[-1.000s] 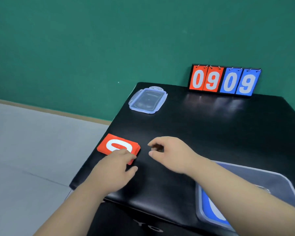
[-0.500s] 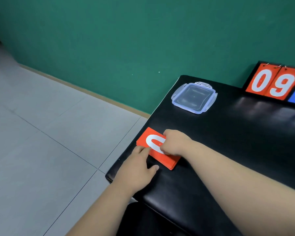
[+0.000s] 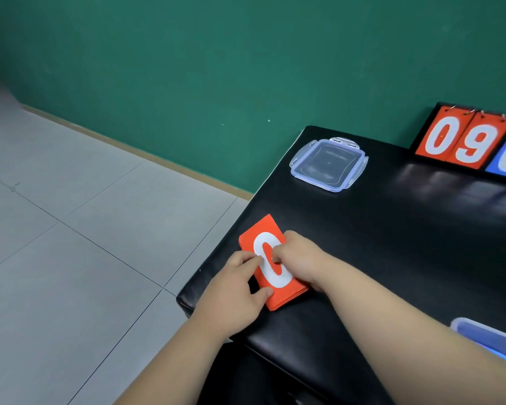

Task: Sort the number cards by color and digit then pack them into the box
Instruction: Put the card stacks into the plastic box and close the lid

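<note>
Left half of frame: grey tiled floor, green wall behind. Nothing of the task there.

Lower centre: left hand (image 3: 234, 290) lies flat at the near-left side of the red card stack (image 3: 270, 258), fingers on its left edge, thumb against its near corner. Bracing, not gripping; hand loosely open.

Stack sits near the left edge of the black table (image 3: 392, 244), top card a white "0" on red. Several cards beneath, edges slightly fanned at lower right.

Right hand (image 3: 300, 255) is curled over the stack's right side, fingertips pinched at the centre of the "0". Whether it has the top card lifted, cannot tell.

Upper centre-right: clear lid (image 3: 329, 163), lying flat, well apart from the stack.

Upper right: flip scoreboard (image 3: 465, 141), reads "0 9" on red, then a blue "0" cut by the frame.

Lower right corner: box (image 3: 485, 336), blue showing inside.

Risks, as judged: the stack lies close to the table edge, so a sideways push could send cards to the floor. A pinch on slick cards may lift two at once.
</note>
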